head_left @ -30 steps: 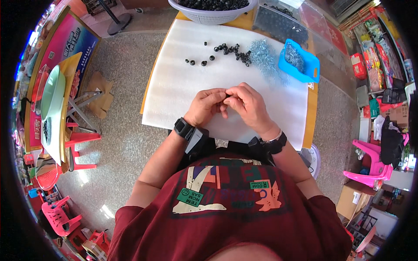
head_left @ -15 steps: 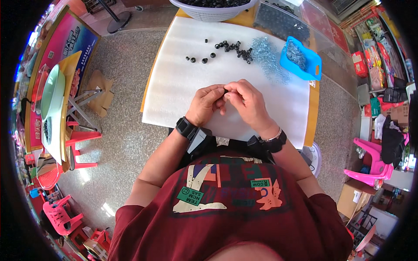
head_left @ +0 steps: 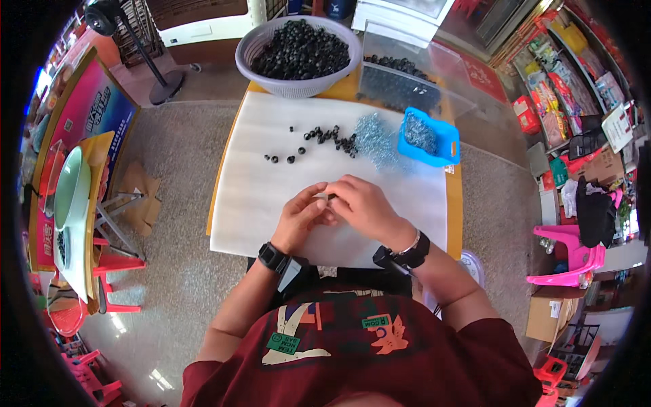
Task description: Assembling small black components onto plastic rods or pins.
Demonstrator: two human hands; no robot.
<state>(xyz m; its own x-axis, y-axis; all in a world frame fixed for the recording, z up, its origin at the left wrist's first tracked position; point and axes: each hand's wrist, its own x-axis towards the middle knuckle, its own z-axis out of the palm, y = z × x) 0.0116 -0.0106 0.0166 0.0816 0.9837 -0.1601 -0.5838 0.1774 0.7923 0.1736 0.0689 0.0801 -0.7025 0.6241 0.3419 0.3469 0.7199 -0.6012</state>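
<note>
Left hand (head_left: 303, 216) and right hand (head_left: 363, 209): meet over the near middle of the white sheet (head_left: 251, 203) covering the table, fingers curled in and fingertips pinched together on a small dark part (head_left: 331, 197); too small to tell which hand grips it. Both wrists carry black watches. Loose black beads (head_left: 278, 159): a few, spread singly on the sheet beyond the left hand. Bead cluster (head_left: 332, 137): farther on, near the sheet's middle. Heap of small silvery pieces (head_left: 374, 139): just right of the cluster, touching it. Blue tray (head_left: 444, 139): right of the heap, near the sheet's right edge, holding more silvery pieces. Pale basket (head_left: 252, 60): at the table's far edge, filled with black beads. Clear bag (head_left: 400, 81): beside the basket to the right, dark pieces inside.
</note>
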